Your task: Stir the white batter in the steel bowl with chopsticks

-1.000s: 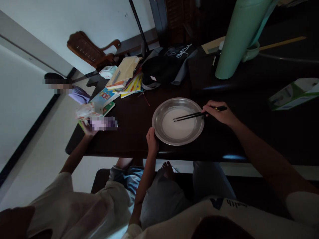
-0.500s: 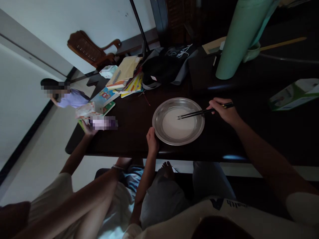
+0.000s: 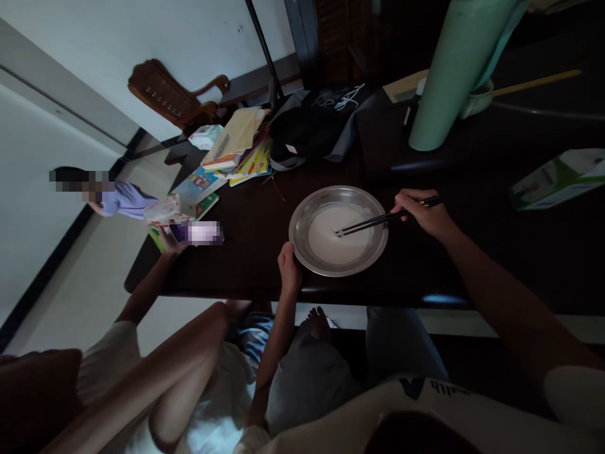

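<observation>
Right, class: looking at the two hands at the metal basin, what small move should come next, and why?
Probably a gentle circling stroke with the black chopsticks: the right hand holds them with their tips at the pale mixture, and the left hand, at the rim of the metal basin, seems placed to steady it.

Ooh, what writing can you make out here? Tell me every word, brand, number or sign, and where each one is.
"alth": upside down on the pale shirt; the start of the word is unclear.
Green-and-white carton: print too blurred to read.
Blue book: red-and-white characters, too small to read.
Black bag: small white label, unreadable.
Phone: screen pixelated, nothing legible.
Metal bowl: no text visible.
</observation>
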Tool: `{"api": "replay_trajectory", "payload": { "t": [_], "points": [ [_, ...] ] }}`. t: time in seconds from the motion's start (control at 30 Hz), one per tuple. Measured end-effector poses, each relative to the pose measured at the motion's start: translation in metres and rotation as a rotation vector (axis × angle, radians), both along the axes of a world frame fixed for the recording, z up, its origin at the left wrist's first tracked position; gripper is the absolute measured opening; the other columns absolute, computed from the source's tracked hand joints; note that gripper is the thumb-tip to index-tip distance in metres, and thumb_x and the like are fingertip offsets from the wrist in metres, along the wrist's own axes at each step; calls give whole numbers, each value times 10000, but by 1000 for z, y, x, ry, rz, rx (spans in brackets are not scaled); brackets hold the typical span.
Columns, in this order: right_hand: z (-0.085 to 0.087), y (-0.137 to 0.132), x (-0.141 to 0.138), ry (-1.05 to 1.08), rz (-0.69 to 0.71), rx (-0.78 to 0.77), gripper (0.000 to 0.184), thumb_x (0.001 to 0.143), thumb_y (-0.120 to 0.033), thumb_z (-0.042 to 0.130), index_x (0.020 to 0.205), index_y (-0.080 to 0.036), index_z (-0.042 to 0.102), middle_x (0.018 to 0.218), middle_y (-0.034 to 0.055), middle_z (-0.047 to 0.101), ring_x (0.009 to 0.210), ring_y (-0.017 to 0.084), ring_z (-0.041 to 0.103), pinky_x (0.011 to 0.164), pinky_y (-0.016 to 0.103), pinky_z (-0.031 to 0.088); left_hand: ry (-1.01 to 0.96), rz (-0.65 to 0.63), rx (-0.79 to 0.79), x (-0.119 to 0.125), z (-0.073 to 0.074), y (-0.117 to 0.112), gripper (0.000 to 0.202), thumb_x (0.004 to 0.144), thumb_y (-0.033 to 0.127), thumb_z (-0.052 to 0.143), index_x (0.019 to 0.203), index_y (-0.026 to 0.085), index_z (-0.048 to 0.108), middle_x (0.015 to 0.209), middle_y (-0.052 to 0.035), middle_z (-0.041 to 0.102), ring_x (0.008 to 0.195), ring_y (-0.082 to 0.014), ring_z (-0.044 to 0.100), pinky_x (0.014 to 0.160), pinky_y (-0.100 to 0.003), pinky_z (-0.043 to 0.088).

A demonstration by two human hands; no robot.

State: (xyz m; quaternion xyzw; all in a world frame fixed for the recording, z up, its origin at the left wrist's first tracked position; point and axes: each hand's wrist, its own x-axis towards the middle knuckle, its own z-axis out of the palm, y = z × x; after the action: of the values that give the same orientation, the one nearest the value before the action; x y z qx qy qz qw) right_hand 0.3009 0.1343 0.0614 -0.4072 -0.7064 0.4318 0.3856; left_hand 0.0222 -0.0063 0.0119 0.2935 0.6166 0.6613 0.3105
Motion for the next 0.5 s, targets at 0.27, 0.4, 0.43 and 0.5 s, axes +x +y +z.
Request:
{"api": "replay_trajectory", "payload": {
  "t": [0.27, 0.4, 0.43, 0.5],
  "points": [
    [1, -1, -2, -3, -14, 35, 350, 865, -515, 587, 635, -262, 661, 567, 15, 587, 579, 165, 563, 599, 345, 436, 1, 2, -21, 2, 7, -1, 435, 883, 384, 585, 553, 184, 386, 593, 43, 319, 594, -102, 305, 566, -212, 328],
    [2, -1, 0, 24, 6, 12, 430, 874, -564, 548, 611, -241, 655, 506, 5, 547, 506, 146, 520, 552, 328, 421, -5, 0, -6, 2, 7, -1, 433, 868, 394, 605, 559, 181, 390, 596, 47, 325, 596, -96, 305, 568, -208, 329],
    [1, -1, -1, 12, 37, 8, 414, 870, -554, 559, 624, -239, 666, 519, 5, 562, 523, 148, 538, 562, 324, 429, -15, 4, -1, 2, 7, -1, 432, 864, 397, 609, 560, 181, 390, 595, 48, 324, 594, -95, 304, 565, -208, 328],
    [0, -2, -3, -20, 79, 13, 348, 861, -512, 589, 670, -241, 695, 576, 6, 611, 583, 153, 583, 604, 321, 453, -31, 12, 1, 2, 6, 0, 434, 857, 406, 614, 562, 182, 387, 593, 50, 322, 591, -94, 302, 561, -209, 324]
  ]
}}
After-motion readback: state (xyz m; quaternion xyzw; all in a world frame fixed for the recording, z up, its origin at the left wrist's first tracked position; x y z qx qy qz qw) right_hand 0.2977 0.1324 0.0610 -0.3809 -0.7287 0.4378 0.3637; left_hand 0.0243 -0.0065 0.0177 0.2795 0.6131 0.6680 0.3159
